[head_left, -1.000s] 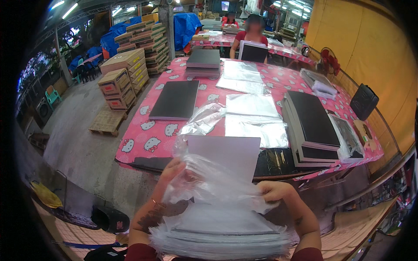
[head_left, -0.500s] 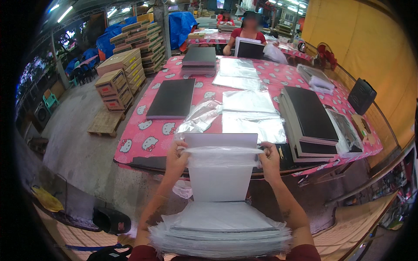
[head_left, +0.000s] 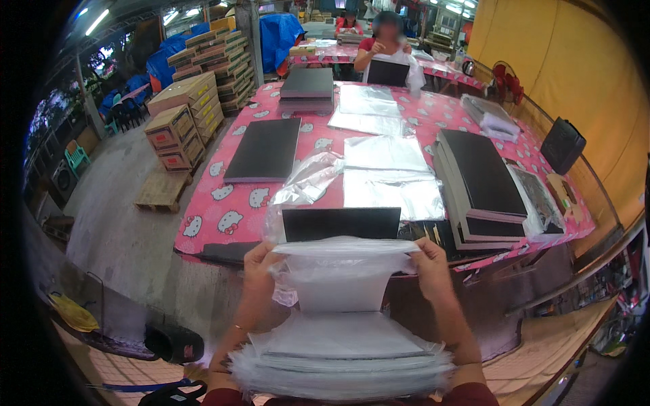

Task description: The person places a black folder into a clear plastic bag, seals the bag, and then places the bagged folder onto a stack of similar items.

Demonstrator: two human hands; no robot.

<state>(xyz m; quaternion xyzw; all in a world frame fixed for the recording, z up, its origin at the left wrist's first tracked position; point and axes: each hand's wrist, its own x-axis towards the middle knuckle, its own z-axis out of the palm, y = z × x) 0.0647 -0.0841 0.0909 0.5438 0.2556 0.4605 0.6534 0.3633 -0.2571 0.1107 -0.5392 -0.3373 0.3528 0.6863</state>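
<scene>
Between my two hands stretches a clear plastic bag, its edge gathered in folds. My left hand pinches its left corner and my right hand its right corner. Above the plastic rises a flat black panel standing upright. Below it a pale panel face shows; whether both are one piece I cannot tell. Closest to me lies a thick stack of plastic-wrapped flat panels, loose film sticking out at its sides.
A pink patterned table carries a black panel, a tall stack of black panels and clear plastic sheets. Across it, a person handles a plastic-covered panel. Cartons and a wooden pallet stand left.
My hands have moved slightly down and apart, drawing the bag lower and wider. Above it, black shows in place of pale grey. The person opposite has raised a hand.
</scene>
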